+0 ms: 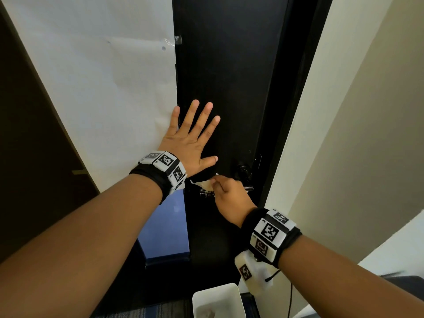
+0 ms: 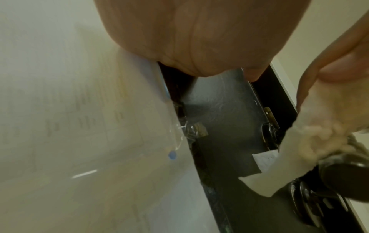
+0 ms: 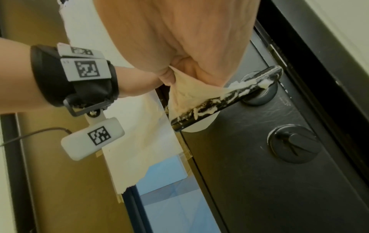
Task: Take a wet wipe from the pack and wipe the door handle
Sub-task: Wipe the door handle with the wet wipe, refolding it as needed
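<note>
Right now I'm mid-wipe — my right hand [image 1: 226, 193] grips the wet wipe [image 3: 185, 93] bunched against the door handle [image 3: 223, 98], near the door's [image 1: 229, 76] latch edge. My left hand [image 1: 191, 140] lies flat, fingers spread, across the door and the white paper [image 1: 103, 76]. White residue streaks the handle, so next comes a firm drag along its length — I think. No readable writing; the wristbands show only square code markers.

One black door [image 1: 229, 76] carries one dark metal lever handle [image 3: 225, 97] and one round black thumb-turn lock [image 3: 294, 144]. One crumpled white wet wipe [image 3: 183, 91], two bare hands [image 1: 192, 143] [image 1: 229, 193], one white rectangular bin [image 1: 218, 301].
</note>
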The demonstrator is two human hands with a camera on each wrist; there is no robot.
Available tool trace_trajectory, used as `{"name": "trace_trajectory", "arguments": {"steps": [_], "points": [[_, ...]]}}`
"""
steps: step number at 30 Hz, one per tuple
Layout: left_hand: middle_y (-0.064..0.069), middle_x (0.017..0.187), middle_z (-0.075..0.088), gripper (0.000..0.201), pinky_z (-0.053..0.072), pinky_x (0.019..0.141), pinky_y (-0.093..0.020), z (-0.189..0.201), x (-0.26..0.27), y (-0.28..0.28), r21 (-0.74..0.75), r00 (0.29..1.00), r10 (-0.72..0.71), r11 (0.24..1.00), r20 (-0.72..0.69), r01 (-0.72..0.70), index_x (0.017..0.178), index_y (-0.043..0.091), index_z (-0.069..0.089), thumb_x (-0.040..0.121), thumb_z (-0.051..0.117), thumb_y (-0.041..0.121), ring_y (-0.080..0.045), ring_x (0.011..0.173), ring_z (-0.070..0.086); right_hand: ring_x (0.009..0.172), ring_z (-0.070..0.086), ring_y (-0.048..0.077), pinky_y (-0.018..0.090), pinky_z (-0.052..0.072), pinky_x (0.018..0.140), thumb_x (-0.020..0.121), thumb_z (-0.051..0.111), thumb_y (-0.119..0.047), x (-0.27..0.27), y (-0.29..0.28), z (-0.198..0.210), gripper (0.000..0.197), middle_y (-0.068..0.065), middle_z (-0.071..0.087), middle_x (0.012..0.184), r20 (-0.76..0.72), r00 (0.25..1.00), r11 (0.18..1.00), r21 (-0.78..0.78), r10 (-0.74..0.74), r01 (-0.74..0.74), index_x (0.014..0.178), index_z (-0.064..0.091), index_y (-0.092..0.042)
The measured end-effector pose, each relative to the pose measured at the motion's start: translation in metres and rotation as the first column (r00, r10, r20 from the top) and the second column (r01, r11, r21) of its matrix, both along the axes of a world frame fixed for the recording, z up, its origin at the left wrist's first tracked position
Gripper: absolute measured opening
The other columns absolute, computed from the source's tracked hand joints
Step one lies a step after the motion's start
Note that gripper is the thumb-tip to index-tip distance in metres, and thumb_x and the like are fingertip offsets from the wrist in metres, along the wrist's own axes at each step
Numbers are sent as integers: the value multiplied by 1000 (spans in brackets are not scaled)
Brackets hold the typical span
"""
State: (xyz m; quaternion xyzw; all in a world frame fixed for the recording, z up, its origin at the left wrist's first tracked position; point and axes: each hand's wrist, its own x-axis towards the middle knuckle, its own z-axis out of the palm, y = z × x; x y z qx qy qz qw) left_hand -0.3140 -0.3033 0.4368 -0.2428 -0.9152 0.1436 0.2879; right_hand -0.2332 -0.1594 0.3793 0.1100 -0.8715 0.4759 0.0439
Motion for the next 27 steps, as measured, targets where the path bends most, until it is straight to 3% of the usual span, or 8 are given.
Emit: {"name": "trace_trajectory", "arguments": {"steps": [3, 6, 11, 15, 20, 22, 25, 27], "points": [[-8, 148, -39, 91, -24, 108, -56, -1, 0, 0, 2, 1000, 1, 1000, 2, -1, 148, 20, -18, 84, 22, 70, -34, 137, -34, 49, 50, -3, 12, 39, 52, 102, 36, -16, 1, 7, 6, 31, -5, 53, 65, 79, 997, 990, -140, -3, 15, 95, 62, -2], [-8, 148, -40, 89, -25, 107, -56, -1, 0, 0, 5, 1000, 0, 1000, 2, 0, 148, 21, -19, 85, 21, 70, -33, 137, -35, 81, 60, 3, 12, 46, 74, 100, 40, -15, 1, 20, 13, 25, -4, 64, 85, 159, 980, 915, -367, -118, 170, 97, 64, -13], [-8, 149, -38, 88, -27, 107, -54, -2, -1, -1, 8, 1000, -4, 1000, -14, 4, 148, 21, -18, 85, 19, 70, -32, 138, -34, 102, 60, 30, 55, 44, 102, 92, 51, -19, -2, 56, 25, 33, 24, 62, 123, 300, 910, 702, -580, -286, 412, 118, 60, -1], [-8, 151, -35, 89, -26, 108, -54, -3, -3, -1, 6, 1000, -10, 1000, -27, 10, 149, 21, -17, 85, 20, 70, -33, 138, -33, 93, 61, 27, 50, 48, 93, 94, 49, -21, 1, 80, 31, 32, 26, 64, 116, 212, 904, 670, -614, -370, 418, 114, 61, 0], [-8, 151, -35, 90, -23, 109, -55, -4, -3, -1, 4, 999, -9, 1000, -32, 9, 149, 21, -17, 84, 20, 70, -33, 139, -31, 102, 64, 17, 24, 49, 88, 101, 37, -22, 10, 76, 13, 32, 6, 70, 104, -20, 920, 843, -408, -391, 350, 106, 68, -14], [-8, 151, -34, 90, -22, 109, -56, -4, -4, -1, 2, 999, -6, 1000, -31, 6, 149, 21, -17, 84, 20, 71, -33, 140, -30, 98, 64, 9, 22, 49, 90, 102, 38, -22, 17, 64, -5, 29, 3, 70, 103, -49, 942, 900, -315, -331, 300, 109, 66, -20], [-8, 151, -35, 90, -24, 108, -55, -5, -4, -2, 3, 1000, -3, 1000, -28, 3, 149, 21, -17, 84, 20, 71, -32, 138, -33, 96, 65, 23, 13, 47, 85, 101, 39, -22, 23, 49, -32, 33, 9, 71, 104, -68, 959, 942, -215, -276, 256, 127, 59, -16], [-7, 150, -37, 89, -26, 107, -54, -5, -3, -1, 4, 1000, -3, 1000, -27, 3, 148, 21, -18, 84, 20, 71, -31, 137, -36, 80, 64, 17, 17, 47, 88, 101, 38, -28, 24, 43, -40, 35, -10, 63, 92, -88, 957, 949, -180, -276, 257, 131, 55, -23]]}}
